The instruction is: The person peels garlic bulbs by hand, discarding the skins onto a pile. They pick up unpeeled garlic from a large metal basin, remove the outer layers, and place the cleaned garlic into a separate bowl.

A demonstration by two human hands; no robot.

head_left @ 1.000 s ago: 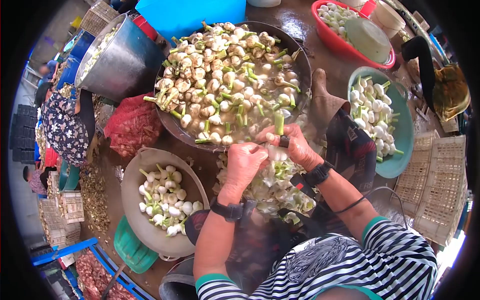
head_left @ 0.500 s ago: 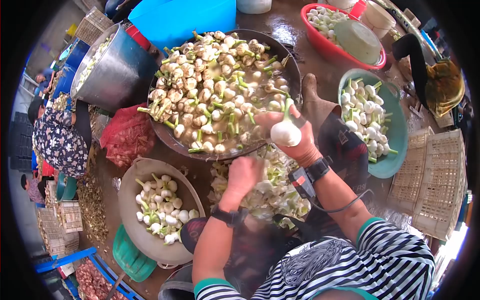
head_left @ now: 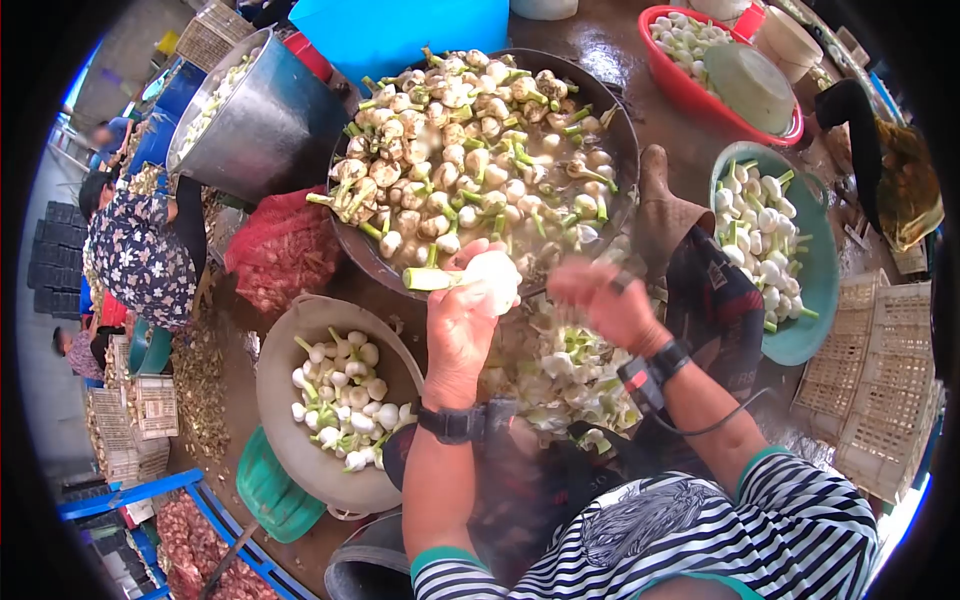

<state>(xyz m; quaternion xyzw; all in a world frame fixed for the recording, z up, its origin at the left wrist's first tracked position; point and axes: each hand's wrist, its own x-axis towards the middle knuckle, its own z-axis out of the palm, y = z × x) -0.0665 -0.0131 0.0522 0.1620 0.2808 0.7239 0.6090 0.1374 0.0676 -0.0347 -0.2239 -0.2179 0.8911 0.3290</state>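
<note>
A white garlic bulb (head_left: 494, 283) with a green stem pointing left is in my left hand (head_left: 462, 325), near the front rim of a large dark pan (head_left: 628, 190). That pan holds many brownish bulbs in murky water. My right hand (head_left: 612, 305), smeared by motion, hovers to the right of the bulb, over a heap of pale peelings (head_left: 570, 375); a dark band shows on one finger. Whether that hand holds anything is unclear. Peeled white bulbs lie in a grey basin (head_left: 285, 410) at the lower left and in a green basin (head_left: 815, 250) at the right.
A red basin (head_left: 690, 105), blue tub (head_left: 400, 35), metal pot (head_left: 265, 120) and red mesh sack (head_left: 285, 250) stand around the pan. Wicker baskets (head_left: 860, 380) are at the right. A person in a floral top (head_left: 145, 250) sits at the left; another person's dark-clothed limb shows at the upper right.
The white bulb has passed from my right hand to my left, which has risen toward the pan's rim. My right hand has moved down and away from the bulb.
</note>
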